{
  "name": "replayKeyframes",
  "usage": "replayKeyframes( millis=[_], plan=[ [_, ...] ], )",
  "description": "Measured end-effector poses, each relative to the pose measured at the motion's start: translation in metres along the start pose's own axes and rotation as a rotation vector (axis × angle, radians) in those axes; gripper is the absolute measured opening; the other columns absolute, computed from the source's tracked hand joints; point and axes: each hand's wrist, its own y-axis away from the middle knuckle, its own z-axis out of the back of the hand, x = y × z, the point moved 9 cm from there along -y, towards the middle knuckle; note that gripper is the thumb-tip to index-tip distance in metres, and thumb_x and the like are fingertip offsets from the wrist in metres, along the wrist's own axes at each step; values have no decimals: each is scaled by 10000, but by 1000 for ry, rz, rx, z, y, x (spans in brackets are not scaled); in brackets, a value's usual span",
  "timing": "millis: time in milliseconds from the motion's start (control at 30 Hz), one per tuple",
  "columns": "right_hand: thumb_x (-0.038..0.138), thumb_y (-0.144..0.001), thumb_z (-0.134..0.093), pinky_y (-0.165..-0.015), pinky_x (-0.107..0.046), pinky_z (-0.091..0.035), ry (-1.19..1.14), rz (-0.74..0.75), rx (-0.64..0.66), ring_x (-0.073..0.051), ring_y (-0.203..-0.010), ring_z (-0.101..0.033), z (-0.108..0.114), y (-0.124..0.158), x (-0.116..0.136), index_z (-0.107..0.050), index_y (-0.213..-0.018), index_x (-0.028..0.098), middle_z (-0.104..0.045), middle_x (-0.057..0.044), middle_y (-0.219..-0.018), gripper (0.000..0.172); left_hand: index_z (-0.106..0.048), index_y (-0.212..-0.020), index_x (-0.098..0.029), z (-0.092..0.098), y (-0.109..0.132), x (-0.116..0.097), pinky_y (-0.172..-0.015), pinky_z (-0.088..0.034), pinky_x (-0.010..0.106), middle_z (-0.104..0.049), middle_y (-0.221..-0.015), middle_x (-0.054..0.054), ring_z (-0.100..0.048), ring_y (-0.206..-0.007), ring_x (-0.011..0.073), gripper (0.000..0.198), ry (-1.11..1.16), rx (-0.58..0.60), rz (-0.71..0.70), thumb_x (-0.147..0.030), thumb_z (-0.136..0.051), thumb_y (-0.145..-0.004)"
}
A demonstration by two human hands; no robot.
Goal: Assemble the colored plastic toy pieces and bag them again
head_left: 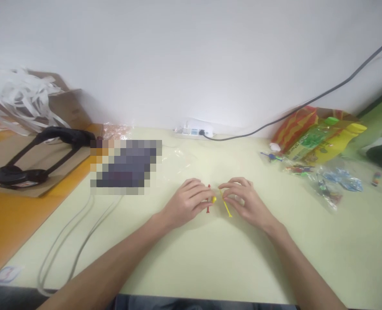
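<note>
Both my hands rest on the pale yellow table [210, 258] near its middle, fingertips almost meeting. My left hand [187, 202] is closed in a pinch on a thin red stick [208, 208] with a small yellow piece [214, 199] at its tip. My right hand [245, 200] has its fingers curled around a thin yellow stick [227, 209], which pokes out below the thumb. The two sticks lie a few centimetres apart.
A white power strip [194, 129] with a dark cable sits at the wall. Colourful packaging [316, 137] and clear bags of small toy parts [326, 183] lie at right. A black headset [32, 159] on cardboard, shredded paper and grey cables [68, 241] are at left.
</note>
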Motion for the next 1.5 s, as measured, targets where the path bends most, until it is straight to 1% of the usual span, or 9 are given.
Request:
replayKeyframes(
  millis=[200,400,600,733,867,1000,1100,1167,1500],
  plan=[
    [408,-996,-550,-1139,-566,-324,-269,-61,-52,-283,-1378,-440,7,-1,14,-613,-918,283,-666,-38,-1357,160,-627,-1162,-216,10,0,-3,-1013,-522,402,-759,-1032,50,-705,-979,171,198,58,-94,-20,-218,-650,-965],
    [438,-1025,-485,-1163,-514,-349,-398,-91,-25,-253,-1442,-401,1,-2,11,-572,-960,282,-631,-61,-1393,190,-608,-1178,-216,14,0,-4,-992,-537,406,-755,-1026,52,-705,-957,173,235,55,-127,-36,-202,-665,-950],
    [464,-1033,-464,-1041,-463,-489,-618,-181,5,-260,-1265,-597,-10,-2,0,-568,-971,252,-586,-92,-1422,244,-611,-1190,-206,10,0,-4,-942,-568,403,-750,-1033,75,-705,-977,191,248,81,-116,-43,-209,-668,-948],
    [459,-993,-558,-1051,-452,-504,-788,-204,-15,-260,-1237,-633,-14,-3,0,-595,-943,242,-551,-93,-1458,225,-611,-1207,-192,9,-2,-10,-954,-586,402,-749,-1083,92,-708,-1033,198,261,136,-92,-73,-187,-658,-950],
    [476,-942,-638,-1059,-433,-499,-805,-270,-67,-262,-1225,-645,-14,-4,-2,-634,-901,234,-579,-98,-1448,246,-616,-1230,-187,2,-3,-14,-1005,-581,416,-746,-1151,108,-689,-1158,212,260,183,-16,-67,-169,-618,-970],
    [493,-934,-640,-971,-390,-525,-758,-295,-108,-260,-1188,-646,-13,-5,-2,-639,-876,223,-638,-109,-1351,276,-620,-1223,-184,0,-3,-16,-1034,-580,432,-738,-1195,112,-690,-1169,210,254,176,-14,-77,-163,-616,-970],
    [517,-939,-623,-783,-337,-533,-728,-319,-116,-202,-886,-674,-15,-5,-4,-620,-884,224,-704,-66,-1020,297,-617,-1221,-177,-1,-3,-20,-1044,-581,430,-748,-1172,105,-693,-1161,204,259,158,-22,-107,-158,-628,-962],
    [532,-938,-618,-676,-304,-494,-718,-341,-114,-168,-729,-612,-16,-5,-5,-609,-893,226,-648,-17,-820,310,-619,-1218,-172,-2,-3,-22,-1048,-581,422,-753,-1153,96,-693,-1157,198,259,156,-16,-118,-150,-629,-960],
    [507,-869,-731,-634,-295,-465,-909,-435,-98,-146,-629,-583,-21,-2,-16,-664,-863,202,-655,1,-684,313,-645,-1198,-168,-2,-3,-13,-1075,-544,435,-739,-1182,108,-664,-1204,222,260,187,-42,-58,-174,-674,-940]
  ],
)
